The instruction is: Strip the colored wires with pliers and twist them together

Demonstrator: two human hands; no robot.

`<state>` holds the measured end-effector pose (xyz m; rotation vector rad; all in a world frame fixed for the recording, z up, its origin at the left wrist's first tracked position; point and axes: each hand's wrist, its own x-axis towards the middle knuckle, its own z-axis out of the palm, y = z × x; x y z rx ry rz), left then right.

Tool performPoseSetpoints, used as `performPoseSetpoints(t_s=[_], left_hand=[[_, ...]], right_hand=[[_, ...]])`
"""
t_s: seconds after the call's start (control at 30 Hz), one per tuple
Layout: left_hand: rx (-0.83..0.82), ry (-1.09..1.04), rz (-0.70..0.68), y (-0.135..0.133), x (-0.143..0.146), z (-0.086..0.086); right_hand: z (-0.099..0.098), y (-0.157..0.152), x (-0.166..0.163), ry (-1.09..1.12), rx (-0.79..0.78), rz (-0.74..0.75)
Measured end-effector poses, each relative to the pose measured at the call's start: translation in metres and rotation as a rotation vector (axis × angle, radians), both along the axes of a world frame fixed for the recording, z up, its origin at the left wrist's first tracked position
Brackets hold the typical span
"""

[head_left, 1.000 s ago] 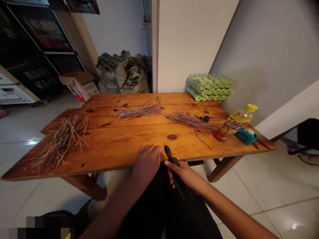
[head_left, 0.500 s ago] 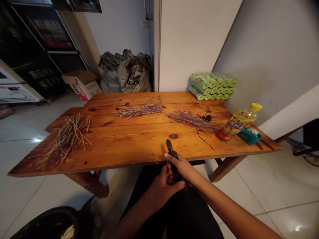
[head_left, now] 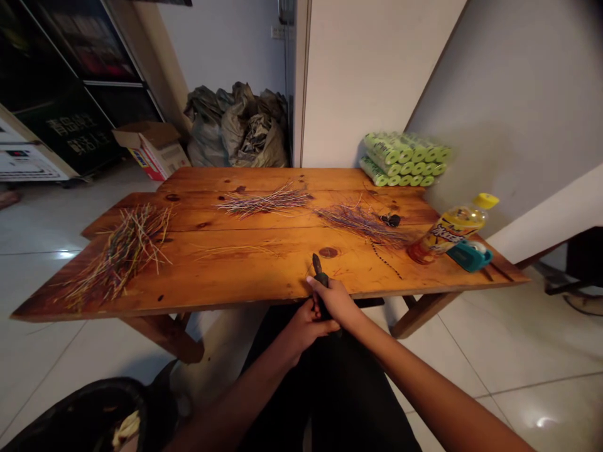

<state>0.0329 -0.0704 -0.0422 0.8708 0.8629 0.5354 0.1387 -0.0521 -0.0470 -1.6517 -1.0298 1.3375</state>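
My right hand [head_left: 336, 301] is closed round the dark green handles of a pair of pliers [head_left: 320, 276], whose jaws point up over the near edge of the wooden table [head_left: 264, 276]. My left hand [head_left: 306, 326] is curled against the same handles from below, just under the table edge. Three heaps of thin coloured wires lie on the table: one at the left [head_left: 122, 254], one at the middle back [head_left: 264, 202] and one at the right [head_left: 360, 223]. A few loose yellow wires [head_left: 235, 251] lie in the middle.
A tilted yellow-capped drink bottle [head_left: 447, 231] and a teal tape dispenser [head_left: 468, 255] sit at the table's right end. Green rolls [head_left: 405, 160] are stacked at the back right. A black bin [head_left: 89, 417] stands at lower left. Sacks [head_left: 235, 129] and a cardboard box [head_left: 153, 150] lie behind.
My left hand left the tabletop and came down to the pliers' handles beside my right hand. The pliers rose a little toward the table edge.
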Motion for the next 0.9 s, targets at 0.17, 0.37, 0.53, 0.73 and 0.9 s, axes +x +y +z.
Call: performPoseSetpoints(t_s=[0.17, 0.37, 0.53, 0.73, 0.9], left_hand=[[0.017, -0.072, -0.053, 0.008, 0.004, -0.001], [0.184, 0.045, -0.140, 0.013, -0.002, -0.006], [0.920, 0.606, -0.013, 0.026, -0.030, -0.005], [1.448, 1.131, 0.029, 0.067, -0.063, -0.006], [1.429, 1.394, -0.188, 0.079, -0.061, 0.008]], right_hand=[[0.008, 0.008, 0.006, 0.167, -0.105, 0.020], [0.026, 0.010, 0.019, 0.442, -0.233, 0.005], [0.034, 0.004, 0.034, 0.557, -0.268, -0.067], [0.047, -0.015, 0.045, 0.582, -0.224, -0.162], [0.046, -0.035, 0.048, 0.548, -0.210, -0.162]])
